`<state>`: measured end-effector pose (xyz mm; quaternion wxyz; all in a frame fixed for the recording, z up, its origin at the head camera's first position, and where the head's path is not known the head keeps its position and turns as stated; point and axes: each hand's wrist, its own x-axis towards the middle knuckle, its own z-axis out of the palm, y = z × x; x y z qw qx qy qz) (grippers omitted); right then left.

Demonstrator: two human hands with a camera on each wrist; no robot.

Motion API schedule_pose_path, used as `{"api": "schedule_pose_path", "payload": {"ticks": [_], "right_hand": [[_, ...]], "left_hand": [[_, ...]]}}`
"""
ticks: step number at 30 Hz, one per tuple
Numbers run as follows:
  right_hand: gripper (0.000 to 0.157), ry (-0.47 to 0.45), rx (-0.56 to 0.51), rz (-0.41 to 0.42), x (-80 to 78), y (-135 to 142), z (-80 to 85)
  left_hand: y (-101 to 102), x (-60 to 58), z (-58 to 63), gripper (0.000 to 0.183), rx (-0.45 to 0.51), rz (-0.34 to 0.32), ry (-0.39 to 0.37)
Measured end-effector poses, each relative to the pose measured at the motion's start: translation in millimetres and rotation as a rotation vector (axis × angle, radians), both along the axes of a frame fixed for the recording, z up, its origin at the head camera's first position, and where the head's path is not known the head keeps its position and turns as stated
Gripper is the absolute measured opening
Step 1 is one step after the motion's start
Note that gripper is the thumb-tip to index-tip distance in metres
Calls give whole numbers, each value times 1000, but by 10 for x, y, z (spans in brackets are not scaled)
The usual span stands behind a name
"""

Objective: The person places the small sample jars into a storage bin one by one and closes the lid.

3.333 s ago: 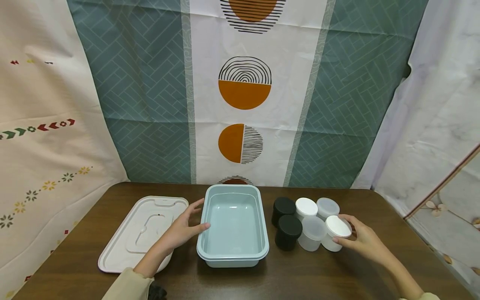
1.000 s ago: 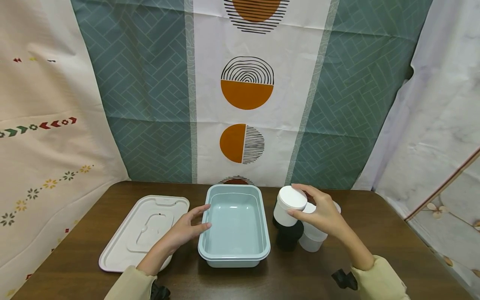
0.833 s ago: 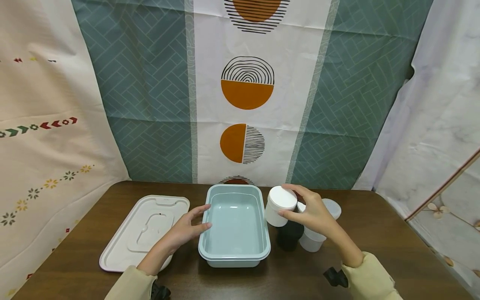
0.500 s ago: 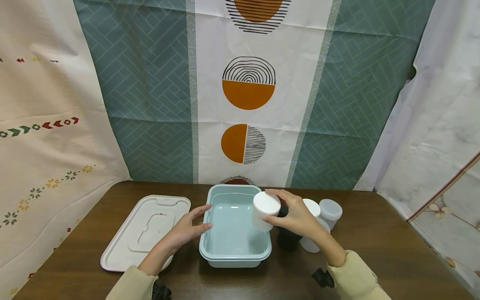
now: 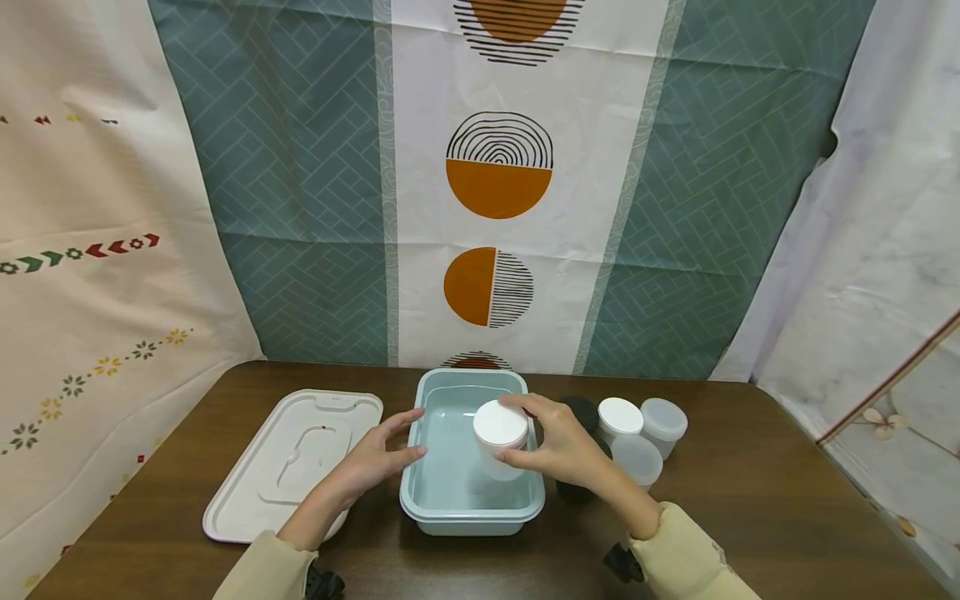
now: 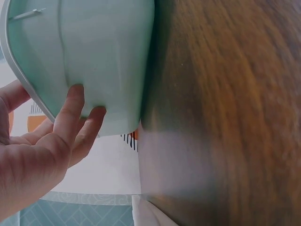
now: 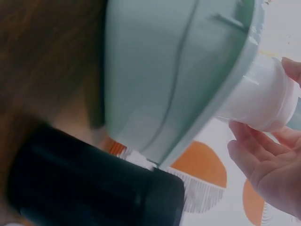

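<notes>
A pale blue-green plastic basin (image 5: 455, 482) stands mid-table. My left hand (image 5: 372, 462) rests at its left side, thumb and index finger by the rim; in the left wrist view the other fingertips touch the outer wall. My right hand (image 5: 558, 443) holds a white lidded jar (image 5: 501, 425) above the basin's inside, upright in the head view, fingers and thumb around its lid end. The right wrist view shows the jar (image 7: 263, 96) beyond the basin's rim, with a black jar (image 7: 94, 174) close to the basin wall. Whether the jar touches the basin's floor is hidden.
Right of the basin are two black jars (image 5: 581, 410), partly behind my right hand, a white-lidded jar (image 5: 619, 415), and two translucent jars (image 5: 664, 421). A white flat lid (image 5: 285, 467) lies at the left. Patterned cloth (image 5: 300, 183) hangs behind the table.
My right hand has lifted the white jar from the right end of the group and carried it left, over the black jars and into the space above the basin. The left hand stays at the basin.
</notes>
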<state>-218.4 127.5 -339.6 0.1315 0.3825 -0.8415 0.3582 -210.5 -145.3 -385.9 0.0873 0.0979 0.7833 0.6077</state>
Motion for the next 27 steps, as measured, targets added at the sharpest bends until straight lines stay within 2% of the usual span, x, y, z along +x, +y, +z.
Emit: {"api": "schedule_pose_path", "payload": {"ticks": [5,12,17,27], "right_hand": [[56,-39,36,22,-1,-50,-116],[55,-53,131,26,10,-85,-234],[57,-40,195,13,25,-96,-277],[60,-26,287,-21,59,-63,-281]], "left_hand": [[6,-7,-4,59,-1,11,-3],[-7,-8,3,57,3,-8,-1],[-1,-11,4,58,3,6,-4],[-9,-21,-2,60,14,-24,2]]}}
